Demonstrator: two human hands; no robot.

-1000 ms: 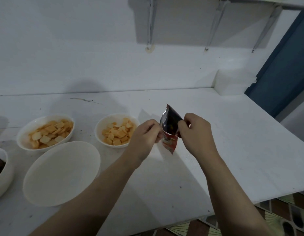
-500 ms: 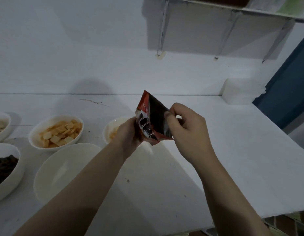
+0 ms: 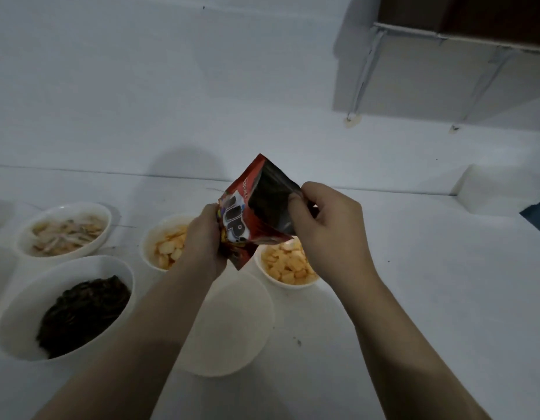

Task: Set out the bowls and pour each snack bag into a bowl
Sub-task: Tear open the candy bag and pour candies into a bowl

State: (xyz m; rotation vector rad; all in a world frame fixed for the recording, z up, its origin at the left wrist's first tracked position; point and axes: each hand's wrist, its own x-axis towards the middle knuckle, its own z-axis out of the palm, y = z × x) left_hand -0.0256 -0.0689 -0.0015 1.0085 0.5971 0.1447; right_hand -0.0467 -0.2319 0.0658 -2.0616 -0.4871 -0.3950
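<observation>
Gripping a red snack bag [image 3: 256,213] from both sides, the two hands are seen raised above the white bench [image 3: 429,283]. The bag's left edge is clenched by the left hand [image 3: 202,241], and its dark upper right part is pinched between thumb and fingers of the right hand [image 3: 326,228]. The bag is held tilted, one corner pointing up toward the wall and its lower corner pointing down at the bowls. Whether its top is torn open cannot be told.

Below the bag, an empty white bowl [image 3: 232,322] is set near the front edge of the bench, partly covered by the left forearm. Just behind it, a bowl of pale yellow crackers [image 3: 288,269] is placed, partly hidden by the right hand. Another bowl of similar crackers [image 3: 165,244] is found to its left, partly covered by the left hand. Toward the left end of the bench, a bowl of dark snack pieces [image 3: 72,310] is placed at the front, and a bowl of pale, mixed strips [image 3: 65,231] is set behind it. A white box [image 3: 499,192] is seen at the far right corner of the bench, against the wall, and a shelf on brackets [image 3: 444,40] is fixed above it.
</observation>
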